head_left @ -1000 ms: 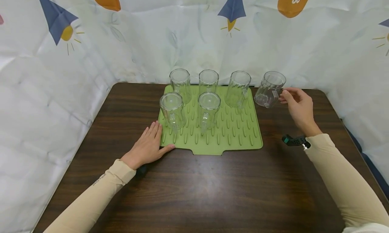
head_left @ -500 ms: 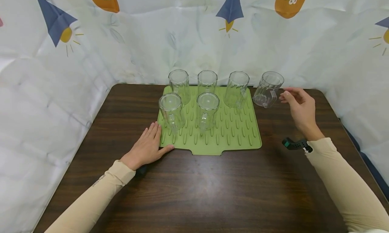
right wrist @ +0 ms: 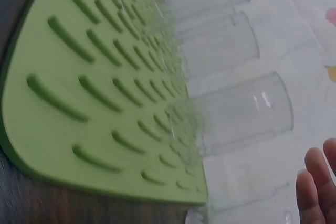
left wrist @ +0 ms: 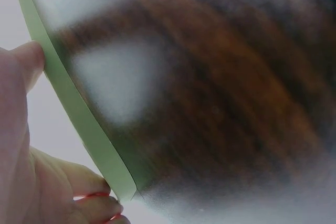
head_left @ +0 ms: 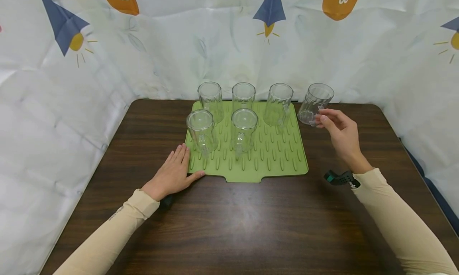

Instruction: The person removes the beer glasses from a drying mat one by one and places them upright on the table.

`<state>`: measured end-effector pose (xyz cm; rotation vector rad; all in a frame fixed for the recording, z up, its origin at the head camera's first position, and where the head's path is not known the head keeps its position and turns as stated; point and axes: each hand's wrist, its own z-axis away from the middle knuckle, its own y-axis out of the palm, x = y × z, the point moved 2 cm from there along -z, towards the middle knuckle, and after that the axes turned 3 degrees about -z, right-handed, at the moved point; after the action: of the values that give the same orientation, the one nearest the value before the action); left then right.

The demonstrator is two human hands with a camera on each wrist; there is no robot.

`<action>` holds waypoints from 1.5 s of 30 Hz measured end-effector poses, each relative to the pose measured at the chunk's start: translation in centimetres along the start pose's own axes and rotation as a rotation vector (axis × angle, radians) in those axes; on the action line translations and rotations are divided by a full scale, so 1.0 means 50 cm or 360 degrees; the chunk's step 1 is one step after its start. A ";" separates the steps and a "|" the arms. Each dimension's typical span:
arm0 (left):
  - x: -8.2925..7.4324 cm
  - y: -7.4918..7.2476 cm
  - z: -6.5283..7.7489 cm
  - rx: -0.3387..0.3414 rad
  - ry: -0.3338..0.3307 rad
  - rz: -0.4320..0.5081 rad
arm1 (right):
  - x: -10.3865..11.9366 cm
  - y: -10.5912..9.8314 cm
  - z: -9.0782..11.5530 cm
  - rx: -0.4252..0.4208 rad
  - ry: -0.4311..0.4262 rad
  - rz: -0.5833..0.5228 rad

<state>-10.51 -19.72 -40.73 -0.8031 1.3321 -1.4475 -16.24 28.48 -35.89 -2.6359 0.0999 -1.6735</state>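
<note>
My left hand (head_left: 171,172) lies flat, fingers straight, at the left edge of a green ribbed drying mat (head_left: 265,169). In the left wrist view its fingertips meet the green edge. At the back right, a clear glass mug (head_left: 312,104) stands on the table beside the mat. My right hand (head_left: 342,136) is at this mug's handle side, fingers loosely bent and overlapping the mug in the head view. The right wrist view shows those fingers (right wrist: 313,182) with nothing between them. Of the mugs on the mat, the nearest to this hand is the back-right glass mug (head_left: 279,104).
Two more glass mugs, the left one (head_left: 211,101) and the middle one (head_left: 244,95), stand in the mat's back row. In front are two further mugs, one left (head_left: 201,131) and one right (head_left: 245,130). A patterned white curtain (head_left: 161,59) hangs behind the dark wooden table (head_left: 229,223).
My right hand first drew slightly right from the mug's handle, then moved back left and a little nearer, over the mug's right side. The left hand stays put.
</note>
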 end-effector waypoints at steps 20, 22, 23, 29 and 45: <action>0.003 0.004 -0.003 0.0028 -0.0007 0.0012 | -0.003 0.095 0.056 0.0164 0.0070 -0.0178; 0.002 0.003 -0.003 0.0032 -0.0007 0.0014 | -0.002 0.103 0.060 0.0181 0.0065 -0.0206; 0.002 0.003 -0.003 0.0034 -0.0007 0.0017 | -0.002 0.107 0.062 0.0189 0.0061 -0.0214; 0.001 0.002 -0.003 0.0042 -0.0007 0.0023 | -0.001 0.129 0.072 0.0228 0.0044 -0.0249; 0.003 0.004 -0.007 0.0047 -0.0015 0.0027 | -0.015 0.178 0.097 0.0380 -0.0050 -0.0233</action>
<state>-10.84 -19.73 -41.00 -0.7765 1.3045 -1.4455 -12.54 19.57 -39.06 -2.5417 -0.2825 -1.5686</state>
